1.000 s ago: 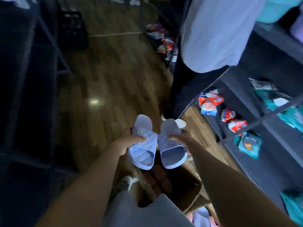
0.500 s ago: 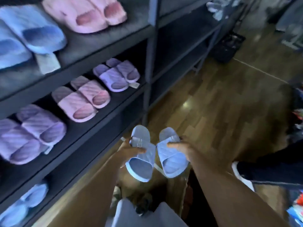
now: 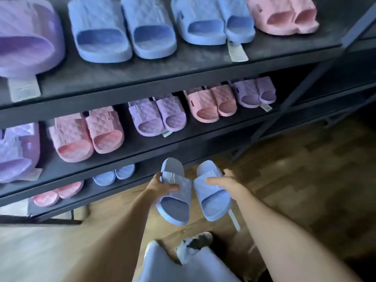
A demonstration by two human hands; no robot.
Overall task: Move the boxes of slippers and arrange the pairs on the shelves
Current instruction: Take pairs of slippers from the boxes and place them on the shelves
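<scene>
First, far left on the top shelf (image 3: 162, 72), a purple slipper (image 3: 26, 37) cut off by the frame edge, with a paper tag (image 3: 22, 88) lying below it. Next along, a blue pair (image 3: 122, 29), a second blue pair (image 3: 213, 19), and a pink pair (image 3: 284, 15) at the right end.

One level down, on the middle shelf (image 3: 130, 147), from the left: purple slippers (image 3: 16, 151) partly out of view, a quilted pink pair (image 3: 85, 135), a purple pair (image 3: 156, 117), another pink pair (image 3: 211, 104), and a last purple pair (image 3: 254, 92).

On the bottom shelf (image 3: 93, 190), a third pink pair (image 3: 57, 193) and, just right of it, a third blue pair (image 3: 114, 175), both half hidden by the shelf above.

In front of that bottom shelf and over the wood floor (image 3: 305, 190), the carried pair, on no shelf. Left hand (image 3: 160, 184) clamped on the left slipper (image 3: 173, 202), thumb across the quilted strap, fingers curled round the outer edge. Right hand (image 3: 225, 182) clamped on the right slipper (image 3: 211, 200) from its outer side. Hands apart, one per slipper. Slippers side by side, inner edges touching or nearly so, open ends toward the person. A white tag (image 3: 234, 218) dangling under the right slipper.

At the bottom, pale blue trousers (image 3: 183, 267) and one sneaker (image 3: 195, 244) on the floor.
</scene>
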